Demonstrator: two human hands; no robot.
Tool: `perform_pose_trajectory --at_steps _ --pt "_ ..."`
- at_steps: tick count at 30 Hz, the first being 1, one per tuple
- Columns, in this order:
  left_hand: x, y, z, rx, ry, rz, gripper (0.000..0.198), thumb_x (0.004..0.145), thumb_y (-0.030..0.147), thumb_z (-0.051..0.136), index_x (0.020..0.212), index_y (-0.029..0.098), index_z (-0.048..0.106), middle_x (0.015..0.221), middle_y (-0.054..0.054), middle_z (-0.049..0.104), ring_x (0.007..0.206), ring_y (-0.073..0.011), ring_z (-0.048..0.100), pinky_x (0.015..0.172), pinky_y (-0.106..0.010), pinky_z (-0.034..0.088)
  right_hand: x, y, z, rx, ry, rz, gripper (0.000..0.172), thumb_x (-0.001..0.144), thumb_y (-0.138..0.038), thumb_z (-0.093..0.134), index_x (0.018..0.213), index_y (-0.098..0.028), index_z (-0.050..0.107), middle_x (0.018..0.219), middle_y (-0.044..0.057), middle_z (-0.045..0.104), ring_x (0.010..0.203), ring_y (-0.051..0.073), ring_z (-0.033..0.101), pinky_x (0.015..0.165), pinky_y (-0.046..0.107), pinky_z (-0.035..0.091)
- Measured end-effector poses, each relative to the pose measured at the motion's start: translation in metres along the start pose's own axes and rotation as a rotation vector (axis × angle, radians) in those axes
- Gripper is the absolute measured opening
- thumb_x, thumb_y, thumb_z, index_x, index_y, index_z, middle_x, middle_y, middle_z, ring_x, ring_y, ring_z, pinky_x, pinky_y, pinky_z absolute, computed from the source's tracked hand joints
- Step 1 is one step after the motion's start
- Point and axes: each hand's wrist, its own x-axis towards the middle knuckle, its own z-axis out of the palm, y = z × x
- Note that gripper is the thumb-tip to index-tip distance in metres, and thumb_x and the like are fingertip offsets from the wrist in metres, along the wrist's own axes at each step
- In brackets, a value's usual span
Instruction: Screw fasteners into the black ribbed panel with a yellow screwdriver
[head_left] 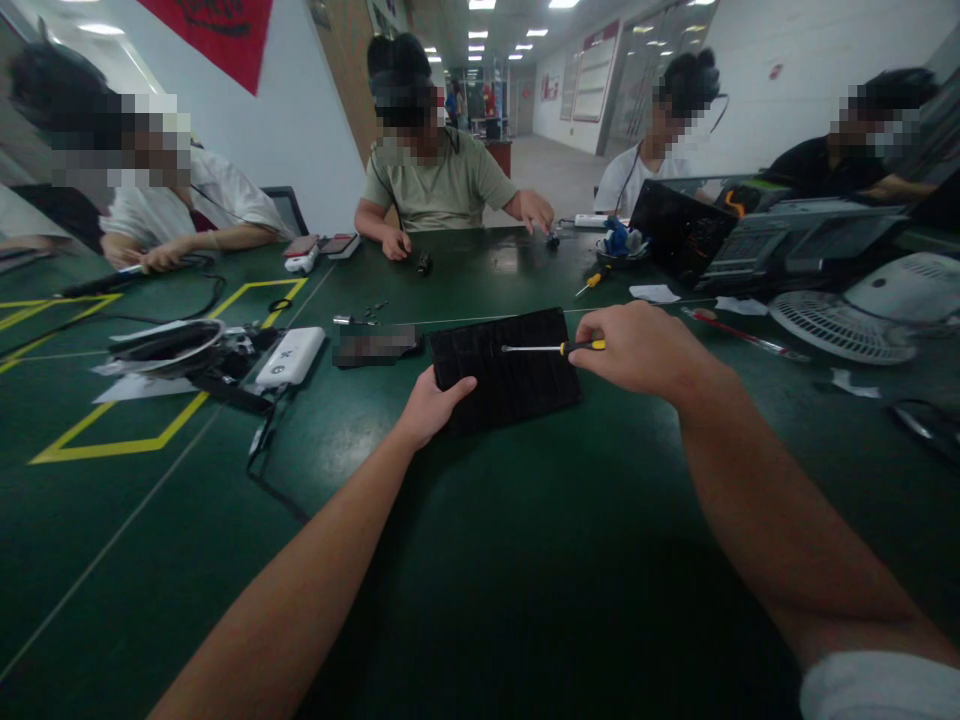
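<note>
My left hand grips the lower left corner of a flat black rectangular panel, its thumb lying on the upper face. The panel is tilted toward me above the green table; its exact kind is unclear. In my right hand is a screwdriver with a yellow and black handle and a metal shaft. The shaft points left across the panel, its tip at or just over the middle of the surface. Whether the tip touches cannot be made out. Just left of the panel lies a dark flat piece, partly blurred out.
A white power bank with a cable and a pile of parts lie left. To the right stand a white fan, a red pen-like tool and grey equipment. Another yellow screwdriver lies beyond. Several people sit around the table.
</note>
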Motion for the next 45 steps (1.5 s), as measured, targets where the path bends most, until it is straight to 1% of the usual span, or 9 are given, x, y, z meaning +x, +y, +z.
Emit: perform_pose_trajectory --at_steps 3,8,13,16,19,22,25,35,45 --pt "0.001 -0.001 0.0 0.002 0.007 0.026 0.056 0.079 0.044 0.091 0.126 0.017 0.075 0.132 -0.015 0.082 0.127 -0.0371 0.076 0.117 -0.061 0.057 -0.001 -0.001 -0.001 -0.024 -0.017 0.014 0.035 0.098 -0.046 0.063 0.111 -0.023 0.086 0.104 0.015 0.083 0.101 0.037 0.074 0.077 0.044 0.049" --pt "-0.001 0.0 0.0 0.013 0.001 0.018 0.055 0.08 0.044 0.091 0.126 0.019 0.075 0.133 -0.015 0.082 0.128 -0.0373 0.076 0.116 -0.062 0.058 0.0 -0.003 -0.004 -0.04 -0.086 0.036 0.045 0.104 -0.052 0.052 0.109 -0.023 0.085 0.106 0.015 0.082 0.101 0.037 0.073 0.076 0.044 0.047" --pt "0.0 -0.001 -0.001 0.002 -0.013 0.017 0.058 0.079 0.045 0.091 0.127 0.019 0.074 0.135 -0.015 0.081 0.13 -0.0377 0.075 0.118 -0.062 0.056 0.002 -0.003 -0.003 -0.018 -0.139 0.048 0.048 0.106 -0.054 0.045 0.106 -0.023 0.082 0.106 0.015 0.081 0.098 0.035 0.072 0.074 0.043 0.046" --pt "0.0 -0.001 -0.001 -0.008 -0.011 0.01 0.061 0.079 0.047 0.092 0.129 0.018 0.073 0.137 -0.016 0.08 0.132 -0.0381 0.074 0.119 -0.062 0.055 0.003 -0.001 0.0 -0.001 -0.152 0.046 0.046 0.107 -0.054 0.045 0.106 -0.024 0.08 0.103 0.014 0.08 0.096 0.034 0.071 0.072 0.042 0.044" --pt "0.0 -0.001 -0.001 -0.013 -0.015 0.003 0.061 0.08 0.046 0.092 0.13 0.018 0.073 0.138 -0.016 0.08 0.132 -0.0378 0.074 0.12 -0.062 0.055 0.004 0.002 0.002 0.008 -0.12 0.031 0.037 0.102 -0.054 0.057 0.109 -0.025 0.078 0.102 0.013 0.08 0.094 0.033 0.071 0.07 0.04 0.042" --pt "-0.002 0.001 -0.001 -0.011 -0.016 -0.004 0.059 0.081 0.045 0.091 0.13 0.019 0.073 0.137 -0.016 0.08 0.131 -0.0374 0.075 0.119 -0.062 0.056 0.004 0.005 0.004 0.01 -0.096 0.014 0.027 0.096 -0.047 0.068 0.11 -0.025 0.074 0.099 0.01 0.079 0.088 0.03 0.07 0.066 0.038 0.038" --pt "-0.002 0.002 0.0 -0.006 -0.008 -0.011 0.056 0.081 0.044 0.091 0.129 0.019 0.073 0.135 -0.015 0.081 0.129 -0.0374 0.076 0.117 -0.062 0.057 0.003 0.006 0.004 0.009 -0.084 0.011 0.021 0.096 -0.043 0.066 0.107 -0.026 0.073 0.094 0.009 0.078 0.084 0.027 0.068 0.066 0.037 0.038" --pt "-0.003 0.004 0.0 -0.01 -0.009 -0.018 0.061 0.078 0.046 0.092 0.128 0.017 0.073 0.135 -0.016 0.081 0.13 -0.038 0.075 0.119 -0.063 0.055 0.005 0.008 0.004 0.011 -0.085 -0.005 0.029 0.098 -0.047 0.064 0.108 -0.025 0.079 0.104 0.012 0.081 0.095 0.032 0.072 0.074 0.04 0.046" --pt "-0.003 0.005 0.001 -0.012 -0.008 -0.017 0.055 0.081 0.041 0.091 0.127 0.018 0.073 0.134 -0.015 0.081 0.129 -0.0375 0.076 0.118 -0.064 0.056 0.004 0.006 0.003 0.014 -0.089 -0.005 0.033 0.099 -0.049 0.063 0.107 -0.025 0.084 0.108 0.013 0.083 0.099 0.034 0.074 0.077 0.043 0.051"
